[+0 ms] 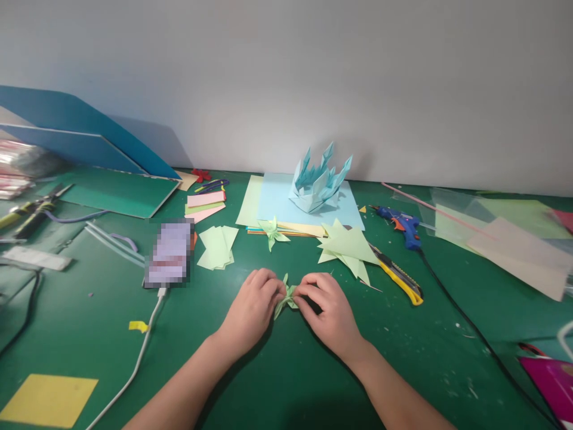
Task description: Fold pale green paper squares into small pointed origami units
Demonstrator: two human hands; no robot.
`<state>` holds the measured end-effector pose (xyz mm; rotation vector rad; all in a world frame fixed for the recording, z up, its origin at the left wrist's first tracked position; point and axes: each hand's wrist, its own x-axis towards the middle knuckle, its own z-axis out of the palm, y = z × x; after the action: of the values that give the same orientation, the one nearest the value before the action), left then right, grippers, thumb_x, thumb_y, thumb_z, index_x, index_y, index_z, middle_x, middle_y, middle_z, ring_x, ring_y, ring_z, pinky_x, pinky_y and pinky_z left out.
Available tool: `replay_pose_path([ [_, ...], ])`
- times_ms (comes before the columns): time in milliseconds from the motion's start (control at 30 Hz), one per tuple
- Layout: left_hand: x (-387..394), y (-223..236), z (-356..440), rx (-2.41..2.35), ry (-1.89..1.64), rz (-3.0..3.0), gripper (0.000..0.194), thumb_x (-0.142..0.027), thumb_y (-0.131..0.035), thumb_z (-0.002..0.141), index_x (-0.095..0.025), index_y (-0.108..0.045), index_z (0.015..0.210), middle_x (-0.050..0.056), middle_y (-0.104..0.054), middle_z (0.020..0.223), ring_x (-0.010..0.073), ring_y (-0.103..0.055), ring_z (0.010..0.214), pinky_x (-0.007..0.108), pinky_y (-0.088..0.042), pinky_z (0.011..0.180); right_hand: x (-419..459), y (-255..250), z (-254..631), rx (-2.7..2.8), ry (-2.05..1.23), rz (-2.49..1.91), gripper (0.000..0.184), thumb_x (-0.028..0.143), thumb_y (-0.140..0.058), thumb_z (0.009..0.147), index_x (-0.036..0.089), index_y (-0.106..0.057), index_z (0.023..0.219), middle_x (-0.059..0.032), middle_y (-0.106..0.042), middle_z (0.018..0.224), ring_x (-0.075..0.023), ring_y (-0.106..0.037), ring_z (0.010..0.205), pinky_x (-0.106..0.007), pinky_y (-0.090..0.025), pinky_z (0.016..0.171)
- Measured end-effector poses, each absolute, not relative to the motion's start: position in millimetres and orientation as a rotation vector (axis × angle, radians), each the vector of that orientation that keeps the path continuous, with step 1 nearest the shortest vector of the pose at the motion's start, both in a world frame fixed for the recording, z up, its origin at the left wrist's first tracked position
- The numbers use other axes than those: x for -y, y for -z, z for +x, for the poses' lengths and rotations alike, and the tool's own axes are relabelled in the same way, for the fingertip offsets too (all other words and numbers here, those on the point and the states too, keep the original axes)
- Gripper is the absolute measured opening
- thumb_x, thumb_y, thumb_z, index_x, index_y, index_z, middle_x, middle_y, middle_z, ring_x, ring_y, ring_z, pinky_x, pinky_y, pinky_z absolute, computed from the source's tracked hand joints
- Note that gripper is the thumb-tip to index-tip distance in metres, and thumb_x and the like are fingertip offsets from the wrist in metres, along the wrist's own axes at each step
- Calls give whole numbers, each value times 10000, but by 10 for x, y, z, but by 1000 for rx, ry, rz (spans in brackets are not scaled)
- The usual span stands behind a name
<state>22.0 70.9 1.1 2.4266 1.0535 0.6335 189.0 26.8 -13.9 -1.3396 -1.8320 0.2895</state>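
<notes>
Between my two hands, a small light-green folded paper flower (286,300) is held just above the green table. My left hand (256,301) pinches its left side, with the fingertips partly hidden behind the knuckles. On the other side, my right hand (326,307) grips a petal between thumb and forefinger. A similar green paper flower (271,232) lies beyond them, by a stack of coloured paper. Pale green paper triangles (347,245) are heaped to the right, and small green paper slips (218,246) lie to the left.
A light-blue origami crown shape (316,190) stands on blue paper at the back. To the right lie a yellow utility knife (398,278) and a blue glue gun (405,227) with a black cord. A phone (170,254) on a white cable and pliers (33,212) are at left.
</notes>
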Motion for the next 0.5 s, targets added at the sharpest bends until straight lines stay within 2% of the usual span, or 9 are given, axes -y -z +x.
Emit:
replay_pose_path([
  [167, -739, -42, 195, -857, -636, 2553, 229, -128, -381, 904, -181, -579, 803, 75, -608, 1042, 193, -529, 957, 349, -438, 853, -267, 158, 1898, 1834, -272, -1347, 148, 125, -509, 847, 194, -614, 770, -53, -573, 789, -195, -529, 772, -341, -449, 692],
  [300, -757, -87, 185, -819, -582, 2590, 218, -157, -412, 903, -197, -615, 833, 56, -663, 977, 196, -545, 939, 355, -425, 849, -270, 157, 1905, 1842, -263, -1343, 136, 127, -524, 843, 196, -613, 766, -50, -573, 775, -195, -532, 764, -344, -449, 693],
  [500, -755, -88, 186, -916, -555, 2622, 216, -170, -417, 902, -200, -624, 844, 50, -665, 938, 198, -532, 912, 335, -397, 794, -273, 142, 1899, 1842, -235, -1340, 133, 128, -523, 835, 197, -607, 757, -48, -575, 768, -193, -531, 753, -338, -449, 683],
])
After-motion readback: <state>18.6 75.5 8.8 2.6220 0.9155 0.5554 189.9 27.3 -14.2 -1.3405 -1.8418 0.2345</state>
